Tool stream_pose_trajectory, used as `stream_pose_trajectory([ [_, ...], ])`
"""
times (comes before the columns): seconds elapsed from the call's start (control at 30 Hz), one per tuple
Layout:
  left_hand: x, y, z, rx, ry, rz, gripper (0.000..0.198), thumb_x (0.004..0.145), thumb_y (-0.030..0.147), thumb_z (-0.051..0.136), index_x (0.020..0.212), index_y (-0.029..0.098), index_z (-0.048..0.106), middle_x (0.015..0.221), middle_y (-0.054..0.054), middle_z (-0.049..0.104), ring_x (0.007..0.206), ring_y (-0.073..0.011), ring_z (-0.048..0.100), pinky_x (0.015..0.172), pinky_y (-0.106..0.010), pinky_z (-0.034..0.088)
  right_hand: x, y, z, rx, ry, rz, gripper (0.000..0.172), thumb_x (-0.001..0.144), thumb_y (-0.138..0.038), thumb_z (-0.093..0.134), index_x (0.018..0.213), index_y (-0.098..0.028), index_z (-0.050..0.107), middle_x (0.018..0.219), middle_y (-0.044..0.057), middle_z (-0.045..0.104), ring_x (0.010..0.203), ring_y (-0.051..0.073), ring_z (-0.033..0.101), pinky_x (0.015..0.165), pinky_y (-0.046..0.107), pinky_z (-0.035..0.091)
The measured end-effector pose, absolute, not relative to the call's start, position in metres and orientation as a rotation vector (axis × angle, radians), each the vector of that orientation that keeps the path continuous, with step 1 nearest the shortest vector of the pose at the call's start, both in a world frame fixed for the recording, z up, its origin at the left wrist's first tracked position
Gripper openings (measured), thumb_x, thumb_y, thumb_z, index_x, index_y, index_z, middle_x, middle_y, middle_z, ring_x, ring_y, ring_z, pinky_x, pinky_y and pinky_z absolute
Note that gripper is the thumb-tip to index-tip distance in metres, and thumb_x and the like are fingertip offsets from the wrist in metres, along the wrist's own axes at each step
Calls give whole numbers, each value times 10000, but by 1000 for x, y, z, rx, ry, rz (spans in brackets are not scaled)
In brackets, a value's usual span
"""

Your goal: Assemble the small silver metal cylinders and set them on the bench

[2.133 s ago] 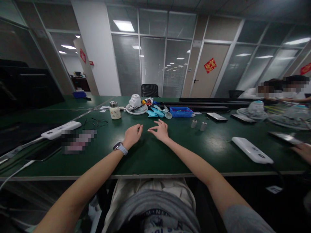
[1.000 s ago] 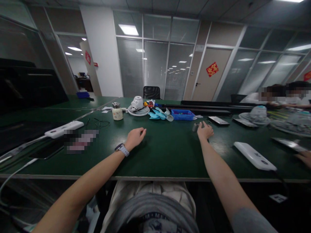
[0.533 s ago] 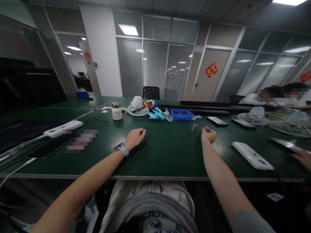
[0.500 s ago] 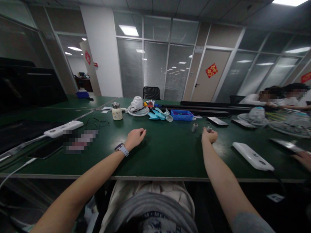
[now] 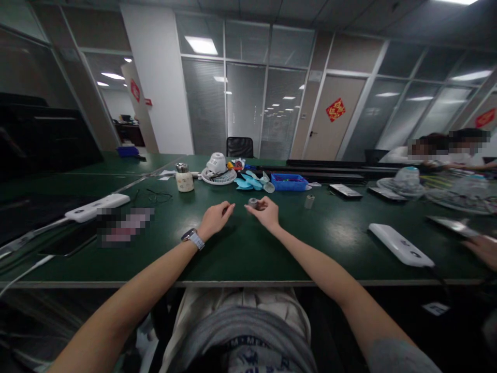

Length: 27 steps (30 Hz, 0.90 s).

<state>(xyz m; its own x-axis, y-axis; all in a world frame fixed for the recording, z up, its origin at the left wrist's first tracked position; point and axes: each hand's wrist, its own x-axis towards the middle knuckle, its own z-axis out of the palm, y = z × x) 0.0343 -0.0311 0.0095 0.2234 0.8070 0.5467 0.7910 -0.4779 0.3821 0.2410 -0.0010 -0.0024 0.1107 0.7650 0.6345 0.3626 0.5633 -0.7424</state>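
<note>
Between the thumb and fingers of my right hand (image 5: 269, 215) is a small grey metal cylinder (image 5: 252, 202), held upright over the middle of the table. My left hand (image 5: 215, 219) is a short way to its left, apart from it. The thumb and fingers of that hand are pinched together, and whatever is between them is too small or hidden to name. A second small metal cylinder (image 5: 309, 201) stands on the table to the right of my right hand.
Along the back are a cream bottle (image 5: 185, 178), a white fan part (image 5: 218, 171), light-blue fan blades (image 5: 250, 181) and a blue tray (image 5: 289, 182). White power strips lie left (image 5: 98, 206) and right (image 5: 399, 244). A co-worker's hand (image 5: 483, 249) is at the far right.
My right hand has moved left from the right side of the table to the middle, bringing one metal cylinder along. My left hand has stayed nearly in place.
</note>
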Motion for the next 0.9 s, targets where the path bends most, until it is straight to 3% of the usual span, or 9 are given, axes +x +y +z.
stream_pose_trajectory([
  [0.23, 37, -28, 6, 2433, 1265, 1207, 349, 898, 474, 477, 1095, 215, 604, 982, -44, 695, 843, -176, 630, 722, -280, 470, 215, -16, -15, -986, -1766, 466, 341, 605, -427, 768, 666, -205, 516, 663, -23, 637, 628, 147, 608, 612, 250, 479],
  [0.53, 38, -31, 8, 2528, 1241, 1310, 200, 875, 346, 561, 971, 231, 694, 936, -39, 697, 885, -182, 605, 781, -306, 473, 215, -16, -18, -907, -1810, 631, 311, 619, -380, 758, 756, -203, 543, 765, -12, 653, 745, 156, 632, 733, 284, 504],
  [0.9, 44, -34, 10, 2437, 1289, 1616, 41, 854, 224, 566, 820, 203, 562, 850, -25, 669, 823, -160, 622, 749, -286, 479, 214, -15, -23, -911, -1753, 729, 294, 609, -303, 774, 779, -198, 559, 841, 4, 677, 800, 170, 652, 792, 326, 512],
])
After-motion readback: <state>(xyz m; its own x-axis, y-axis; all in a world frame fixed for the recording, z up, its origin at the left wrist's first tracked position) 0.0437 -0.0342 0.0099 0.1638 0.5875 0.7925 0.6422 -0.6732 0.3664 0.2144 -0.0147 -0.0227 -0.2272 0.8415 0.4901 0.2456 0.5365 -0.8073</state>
